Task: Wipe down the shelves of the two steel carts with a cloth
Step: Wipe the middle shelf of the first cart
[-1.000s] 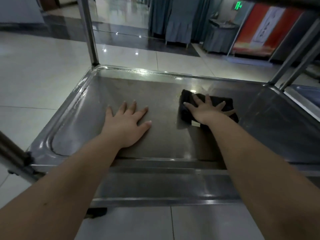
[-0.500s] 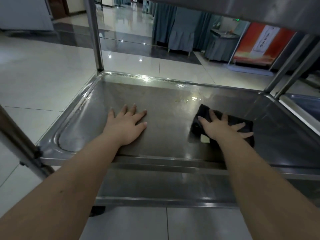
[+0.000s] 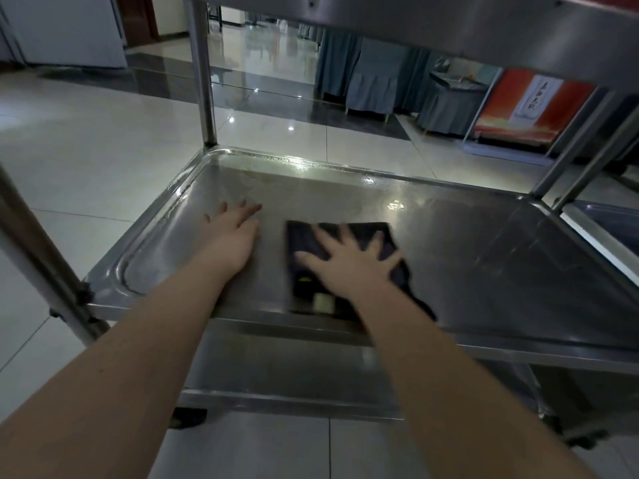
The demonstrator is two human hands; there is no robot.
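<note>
A dark folded cloth [image 3: 304,243] lies flat on the steel cart's middle shelf [image 3: 484,257], near its front edge. My right hand [image 3: 349,262] presses on the cloth with fingers spread straight. My left hand [image 3: 231,236] rests flat on the bare shelf just left of the cloth, fingers together and pointing away from me. A lower shelf [image 3: 287,371] shows beneath the front rim. The upper shelf's underside [image 3: 449,32] hangs overhead.
Steel posts rise at the far-left corner [image 3: 204,74], near left [image 3: 31,250] and far right [image 3: 570,160]. A second cart's shelf edge [image 3: 601,233] adjoins on the right. Glossy tiled floor [image 3: 86,140] surrounds the cart; draped tables [image 3: 366,77] and a red banner [image 3: 529,105] stand behind.
My right hand slid the cloth from the right side of the shelf leftward and toward the front, close to my left hand. The left hand stayed planted. My view dropped lower under the upper shelf.
</note>
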